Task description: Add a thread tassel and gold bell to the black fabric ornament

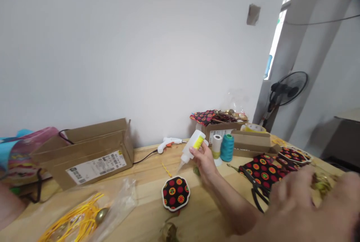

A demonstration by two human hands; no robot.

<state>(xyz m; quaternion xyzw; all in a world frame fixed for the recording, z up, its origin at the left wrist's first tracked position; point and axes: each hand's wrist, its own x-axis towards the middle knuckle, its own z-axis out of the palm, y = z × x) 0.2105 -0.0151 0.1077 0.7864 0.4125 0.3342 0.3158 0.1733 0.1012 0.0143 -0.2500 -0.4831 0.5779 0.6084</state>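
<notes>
My left hand (206,161) is closed around a clear squeeze glue bottle (191,148) with a yellow label, tilted nozzle down. Its tip is just above a scalloped, flower-patterned fabric pendant (176,193) with a pale border and a yellow cord at the top. At the lower right, close to the camera, my right hand (312,208) is blurred. Its fingers look spread, with nothing visible in them, and gold-coloured pieces (322,184) show behind it. Black-handled scissors (257,189) lie beside it on patterned fabric (263,170).
A white glue gun (170,144) lies by the wall. White (216,146) and teal thread spools (227,148) stand near a filled box (222,125). Left are a cardboard box (95,155) and a plastic bag of yellow cords (75,219). A round brass bell (168,231) sits at the front.
</notes>
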